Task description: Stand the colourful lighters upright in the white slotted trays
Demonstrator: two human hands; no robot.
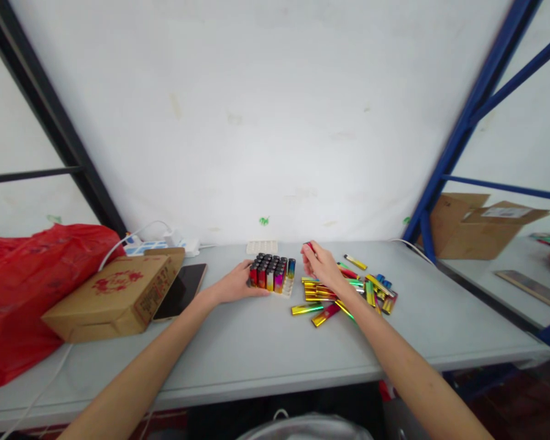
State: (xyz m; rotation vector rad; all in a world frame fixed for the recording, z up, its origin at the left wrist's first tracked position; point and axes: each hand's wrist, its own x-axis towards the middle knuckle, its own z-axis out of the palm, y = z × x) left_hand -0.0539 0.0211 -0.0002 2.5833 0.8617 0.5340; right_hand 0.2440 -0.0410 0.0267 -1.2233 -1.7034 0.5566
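A white tray point(288, 288) in the middle of the table holds several upright lighters point(269, 272) with black tops and shiny coloured bodies. Around the left side of this tray curl the fingers of my left hand point(235, 283), gripping it. At the tray's right end some slots show with no lighter in them, beside a blue lighter point(292, 267). My right hand point(317, 260) is raised just right of the tray, its fingers pinched on a lighter point(308, 245) whose reddish, dark end shows. Under and beside my right wrist lies a loose pile of metallic lighters point(318, 292) in gold, red, green and blue.
A second white tray point(262, 247) lies by the wall. On the left are a cardboard box point(114, 293), a red plastic bag point(22, 293), a dark flat panel point(186, 287) and a power strip point(190, 246). An open carton point(476, 226) stands right, behind a blue post point(458, 128).
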